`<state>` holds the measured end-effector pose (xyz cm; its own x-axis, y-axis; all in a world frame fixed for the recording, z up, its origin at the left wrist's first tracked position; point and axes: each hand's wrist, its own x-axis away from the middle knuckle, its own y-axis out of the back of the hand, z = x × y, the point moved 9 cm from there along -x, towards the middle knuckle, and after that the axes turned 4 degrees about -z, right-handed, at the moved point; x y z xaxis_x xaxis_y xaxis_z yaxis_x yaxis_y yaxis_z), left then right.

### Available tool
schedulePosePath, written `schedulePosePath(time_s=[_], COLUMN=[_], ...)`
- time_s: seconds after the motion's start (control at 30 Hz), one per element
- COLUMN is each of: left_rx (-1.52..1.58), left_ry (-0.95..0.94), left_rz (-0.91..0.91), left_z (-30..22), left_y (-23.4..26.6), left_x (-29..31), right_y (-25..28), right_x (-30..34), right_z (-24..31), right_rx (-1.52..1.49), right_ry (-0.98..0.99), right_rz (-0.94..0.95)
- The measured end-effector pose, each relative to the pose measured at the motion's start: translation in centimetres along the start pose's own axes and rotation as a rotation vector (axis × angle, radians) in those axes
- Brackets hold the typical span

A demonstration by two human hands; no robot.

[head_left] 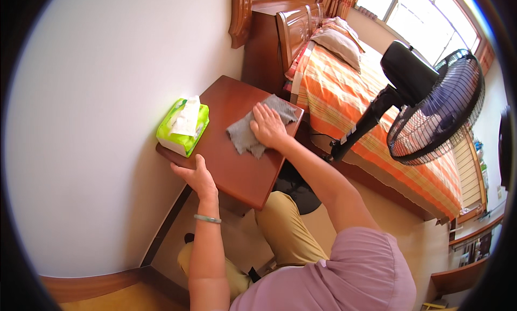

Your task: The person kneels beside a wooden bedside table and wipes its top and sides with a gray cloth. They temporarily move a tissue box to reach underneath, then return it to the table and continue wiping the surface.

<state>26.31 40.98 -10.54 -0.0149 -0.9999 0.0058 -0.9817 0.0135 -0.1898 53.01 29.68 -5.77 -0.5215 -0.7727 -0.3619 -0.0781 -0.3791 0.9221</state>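
1. We see a bed with an orange striped cover at the upper right.
2. We have a brown table before us.
3. We see a black fan to the table's right.
4. Our gray cloth lies on the table, toward its right edge.
5. We see a green tissue pack at the table's left end.
6. Our right hand lies flat on the cloth, fingers straight.
7. Our left hand is spread at the near edge, thumb apart.
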Motion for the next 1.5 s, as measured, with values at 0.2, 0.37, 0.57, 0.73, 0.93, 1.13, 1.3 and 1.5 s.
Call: schedulePosePath(time_s=[0.2,0.37,0.57,0.73,0.93,1.13,1.3,1.5], left_rx=[-0.005,0.054,0.054,0.065,-0.004,0.001,-0.001,-0.034], left_ry=[-0.040,-0.067,-0.045,-0.022,-0.012,-0.030,-0.043,-0.044], left_rz=[-0.006,0.012,-0.028,0.012,-0.007,0.002,-0.002,-0.007], left_z=[-0.3,0.1,0.9,-0.6,-0.7,-0.6,-0.1,-0.4], left_y=[0.1,-0.3,0.2,0.0,-0.1,0.0,-0.2,0.1], left_x=[-0.2,-0.3,-1.1,0.1,0.5,0.4,0.0,-0.2], right_y=[4.4,6.1,3.9,2.1,0.6,0.5,1.2,4.4], right_x=[12.7,16.9,11.7,4.3,-4.6,-4.0,1.8,11.8], right_z=[9.6,12.1,4.6,-5.7,-15.3,-12.6,-5.3,7.1], right_rx=[-0.035,-0.114,-0.046,0.012,0.123,0.062,0.041,-0.042], right_ry=[0.117,0.109,-0.029,-0.160,-0.374,-0.325,-0.196,0.151], right_rz=[-0.049,-0.081,-0.043,-0.095,-0.027,-0.029,0.022,-0.077])
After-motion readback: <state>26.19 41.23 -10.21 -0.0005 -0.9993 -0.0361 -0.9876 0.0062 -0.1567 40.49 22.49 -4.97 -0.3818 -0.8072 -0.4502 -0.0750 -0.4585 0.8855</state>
